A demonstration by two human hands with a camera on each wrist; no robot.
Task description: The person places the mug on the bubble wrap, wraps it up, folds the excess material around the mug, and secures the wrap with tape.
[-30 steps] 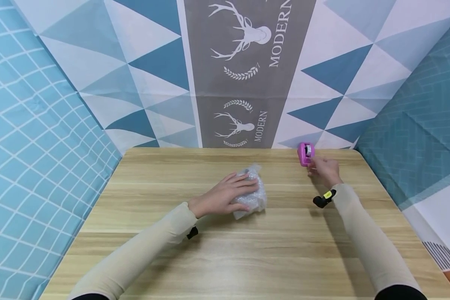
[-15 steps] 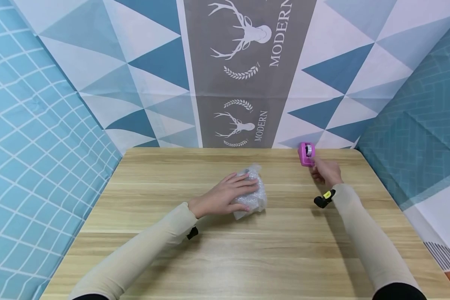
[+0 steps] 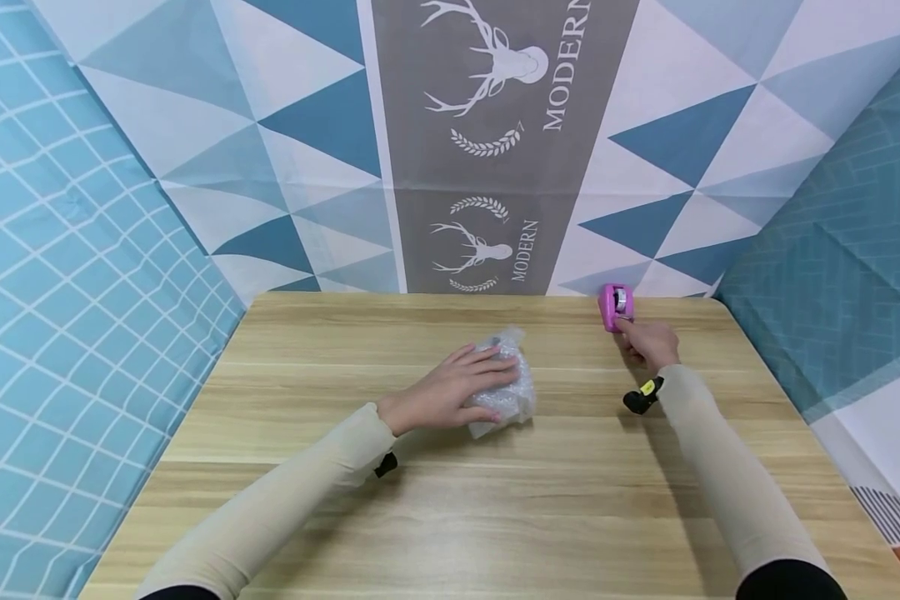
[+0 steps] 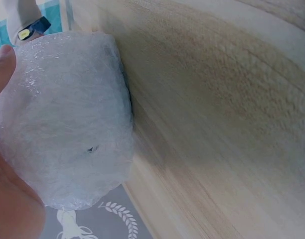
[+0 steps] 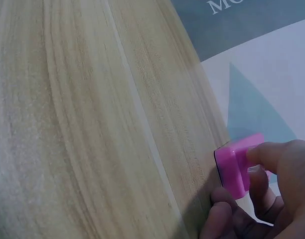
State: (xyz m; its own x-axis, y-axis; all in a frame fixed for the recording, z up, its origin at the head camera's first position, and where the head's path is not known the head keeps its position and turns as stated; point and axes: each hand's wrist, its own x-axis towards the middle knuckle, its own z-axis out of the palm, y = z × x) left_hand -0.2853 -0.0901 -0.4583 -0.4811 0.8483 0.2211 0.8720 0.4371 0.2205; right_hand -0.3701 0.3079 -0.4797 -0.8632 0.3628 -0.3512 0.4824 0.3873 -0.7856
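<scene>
A bubble-wrapped package (image 3: pixel 521 392) lies on the wooden table, its contents hidden by the cloudy wrap. My left hand (image 3: pixel 446 392) rests flat on its left side with the fingers spread; the wrap (image 4: pixel 68 119) fills much of the left wrist view. At the back right stands a pink tape dispenser (image 3: pixel 611 307) with a small roll in it. My right hand (image 3: pixel 651 343) is at its near end, where the thumb and forefinger pinch at the end of the clear tape (image 5: pixel 254 169). The other fingers curl beside the dispenser (image 5: pixel 232 169).
The wooden table (image 3: pixel 450 517) ends at the back against a patterned cloth wall (image 3: pixel 315 167). Blue cloth walls (image 3: pixel 82 292) flank it on the left and right. Small black cameras sit at both wrists, the right one (image 3: pixel 642 396) above the tabletop.
At the dispenser, my right hand has shifted slightly, its fingertip now farther over the near end. The left hand and package stay put.
</scene>
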